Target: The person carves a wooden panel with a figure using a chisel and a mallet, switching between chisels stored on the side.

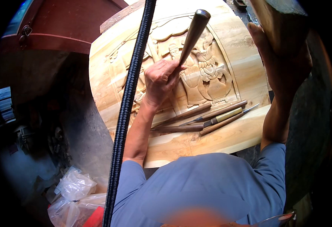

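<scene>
My left hand [160, 81] is closed around a carving chisel [193, 37], whose long handle rises at a slant with its capped end uppermost. The chisel's cutting end is hidden below my fist, over the carved relief. Beneath it lies a pale wooden panel [245, 60], carved with figures, drapery and a framed border. Raised at the upper right, my right hand [289, 72] grips a wooden mallet [281, 26], its block close to the camera and apart from the chisel. Several carving tools [221, 113] with wooden handles rest on the panel's near part, right of my left forearm.
A dark braided cord [130, 87] crosses the view in front of the panel and my left arm. At the far left stands a dark red wooden piece [60, 22] with a metal latch. Clear plastic bags [75, 189] sit on the floor at lower left.
</scene>
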`<action>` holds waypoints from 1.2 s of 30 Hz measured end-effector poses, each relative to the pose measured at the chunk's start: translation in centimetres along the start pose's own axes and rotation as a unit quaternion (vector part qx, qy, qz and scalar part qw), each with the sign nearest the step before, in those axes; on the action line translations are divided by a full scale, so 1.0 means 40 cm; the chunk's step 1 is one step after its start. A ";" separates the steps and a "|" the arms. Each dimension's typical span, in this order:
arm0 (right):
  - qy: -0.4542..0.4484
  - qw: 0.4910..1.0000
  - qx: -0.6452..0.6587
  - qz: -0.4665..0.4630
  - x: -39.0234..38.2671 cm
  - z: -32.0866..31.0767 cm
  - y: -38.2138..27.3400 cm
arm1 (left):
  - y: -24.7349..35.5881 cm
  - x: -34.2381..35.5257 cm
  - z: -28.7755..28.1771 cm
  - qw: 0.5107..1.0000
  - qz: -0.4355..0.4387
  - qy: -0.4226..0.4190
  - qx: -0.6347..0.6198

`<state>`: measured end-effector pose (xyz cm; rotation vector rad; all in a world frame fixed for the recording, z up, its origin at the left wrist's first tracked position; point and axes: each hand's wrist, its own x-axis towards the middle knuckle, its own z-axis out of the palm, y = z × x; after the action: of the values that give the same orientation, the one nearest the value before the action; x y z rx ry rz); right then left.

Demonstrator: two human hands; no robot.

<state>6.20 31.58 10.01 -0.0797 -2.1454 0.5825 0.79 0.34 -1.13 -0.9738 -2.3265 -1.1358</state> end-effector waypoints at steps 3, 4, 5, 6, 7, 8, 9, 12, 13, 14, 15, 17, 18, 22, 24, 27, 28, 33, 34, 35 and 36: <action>0.007 1.000 0.026 0.000 0.003 -0.004 0.004 | -0.002 0.000 -0.002 1.000 -0.012 -0.002 -0.001; 0.018 0.999 0.027 -0.014 0.008 -0.005 0.008 | -0.004 0.000 -0.004 1.000 -0.022 -0.002 -0.008; 0.029 0.999 0.028 -0.027 0.011 -0.006 0.011 | -0.005 0.001 -0.005 0.999 -0.031 -0.002 -0.014; 0.032 0.998 0.049 -0.025 0.012 -0.003 0.015 | -0.009 0.001 -0.002 1.000 -0.020 0.003 -0.017; 0.035 0.997 0.070 -0.023 0.009 0.002 0.020 | -0.013 -0.001 0.002 1.000 -0.009 0.008 -0.020; 0.037 0.995 0.091 -0.021 0.009 0.005 0.021 | -0.015 -0.001 0.006 1.000 0.003 0.013 -0.023; 0.031 0.996 0.086 -0.009 0.008 0.008 0.018 | -0.014 0.001 0.006 1.000 0.013 0.009 -0.015; 0.017 1.000 0.017 -0.004 0.009 0.002 0.001 | -0.009 0.003 0.002 0.999 0.036 -0.009 0.011; 0.016 0.999 -0.040 -0.023 0.016 -0.006 -0.002 | -0.011 0.001 -0.003 0.999 0.039 -0.019 0.021; 0.028 0.998 -0.045 -0.037 0.020 -0.006 -0.007 | -0.013 -0.002 -0.006 0.998 0.041 -0.029 0.032; 0.041 0.996 -0.051 -0.053 0.026 -0.007 -0.013 | -0.015 -0.002 -0.008 0.998 0.047 -0.033 0.038; 0.056 0.996 0.013 -0.066 0.030 -0.009 -0.001 | -0.013 -0.005 -0.009 0.997 0.051 -0.036 0.054; 0.046 0.996 0.028 -0.069 0.032 -0.017 0.019 | -0.011 -0.005 -0.007 0.996 0.054 -0.036 0.060; -0.001 0.958 0.273 -0.083 0.013 0.009 0.023 | 0.000 -0.005 0.004 0.994 0.089 -0.011 0.064; -0.023 0.945 0.310 -0.101 0.002 0.018 0.015 | -0.004 -0.012 -0.004 0.994 0.081 -0.003 0.066; -0.017 0.981 0.156 -0.111 0.025 -0.029 0.050 | -0.012 -0.009 0.006 0.995 0.084 0.001 0.055; -0.033 0.977 0.184 -0.102 0.028 -0.038 0.058 | -0.019 -0.011 0.010 0.994 0.089 -0.003 0.060; -0.076 0.964 0.169 -0.190 0.039 -0.028 -0.015 | -0.017 -0.027 0.005 0.992 0.087 -0.008 0.086; -0.058 0.970 0.167 -0.165 0.039 -0.027 0.009 | -0.016 -0.025 0.001 0.992 0.086 -0.007 0.087; -0.050 0.977 0.156 -0.135 0.031 -0.039 0.025 | -0.015 -0.023 -0.004 0.993 0.085 -0.005 0.087; -0.045 0.986 0.138 -0.087 0.008 -0.050 0.044 | -0.012 -0.021 0.004 0.997 0.057 0.002 0.059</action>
<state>7.32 33.98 10.48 0.2889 -2.1100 0.7845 1.01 -0.08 -1.98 -1.0443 -2.2756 -0.9435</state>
